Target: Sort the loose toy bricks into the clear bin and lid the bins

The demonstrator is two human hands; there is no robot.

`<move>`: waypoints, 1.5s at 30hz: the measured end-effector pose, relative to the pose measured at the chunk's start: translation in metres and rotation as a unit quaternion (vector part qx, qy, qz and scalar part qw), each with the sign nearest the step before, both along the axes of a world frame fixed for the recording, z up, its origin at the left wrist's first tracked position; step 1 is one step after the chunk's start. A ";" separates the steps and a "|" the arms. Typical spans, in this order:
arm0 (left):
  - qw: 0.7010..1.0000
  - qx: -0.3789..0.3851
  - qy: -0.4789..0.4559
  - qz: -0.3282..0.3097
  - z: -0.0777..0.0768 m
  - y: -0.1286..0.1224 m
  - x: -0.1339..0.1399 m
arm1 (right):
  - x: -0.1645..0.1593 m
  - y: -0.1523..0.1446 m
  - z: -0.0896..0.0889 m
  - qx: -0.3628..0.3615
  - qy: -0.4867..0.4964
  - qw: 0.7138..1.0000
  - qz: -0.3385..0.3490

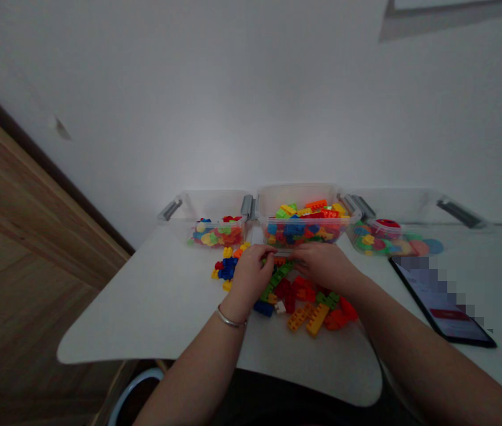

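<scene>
Pinching small piece between both hands, left hand (251, 272) and right hand (324, 265) fingertips closed together just in front of middle bin (304, 198). Loose bricks (308, 305) right under hands, piece axis running left-right, kinda blurry tho.

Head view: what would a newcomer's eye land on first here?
The loose pile of bright plastic building bricks on the white table draws the eye first, with the left hand and right hand meeting over its far edge; what they pinch is too small to tell. Behind stand three clear plastic bins, the middle bin heaped with bricks. A dark tablet lies at the right.
</scene>
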State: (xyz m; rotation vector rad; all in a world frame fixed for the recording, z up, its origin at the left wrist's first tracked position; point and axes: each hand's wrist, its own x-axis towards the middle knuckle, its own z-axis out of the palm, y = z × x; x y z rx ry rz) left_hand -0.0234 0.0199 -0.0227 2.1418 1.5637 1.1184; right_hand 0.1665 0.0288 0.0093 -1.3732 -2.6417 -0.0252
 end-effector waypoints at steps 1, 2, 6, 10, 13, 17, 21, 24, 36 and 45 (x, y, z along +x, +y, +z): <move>1.000 0.000 0.008 0.000 -0.001 0.000 0.000 | -0.002 0.001 -0.003 0.003 -0.029 1.000 0.002; 1.000 0.000 0.018 0.000 -0.001 0.000 0.000 | -0.003 0.001 -0.006 0.008 -0.046 0.999 0.002; 0.996 -0.001 0.088 0.033 -0.002 0.000 -0.001 | -0.005 0.003 -0.011 0.022 -0.058 0.998 0.002; 0.989 -0.009 0.133 0.057 -0.003 0.000 -0.001 | -0.004 0.005 -0.012 0.019 -0.072 0.997 -0.004; 0.988 -0.011 0.148 0.047 -0.004 0.000 -0.001 | -0.004 0.005 -0.013 0.031 -0.089 0.995 -0.014; 0.979 -0.002 0.197 0.050 -0.003 -0.001 -0.002 | -0.005 0.005 -0.014 0.048 -0.108 0.993 -0.014; 0.970 -0.007 0.236 0.054 -0.001 -0.003 -0.001 | -0.004 0.000 -0.002 0.051 -0.093 0.994 -0.015; 0.967 -0.021 0.247 0.054 0.000 -0.004 0.000 | -0.001 -0.007 0.012 0.067 -0.038 0.997 -0.004; 0.969 -0.023 0.239 0.054 -0.001 -0.004 -0.001 | 0.026 0.002 0.026 0.333 0.251 0.900 -0.131; 0.970 -0.026 0.231 0.067 -0.002 -0.007 0.001 | 0.047 0.020 0.015 0.311 0.190 0.898 -0.247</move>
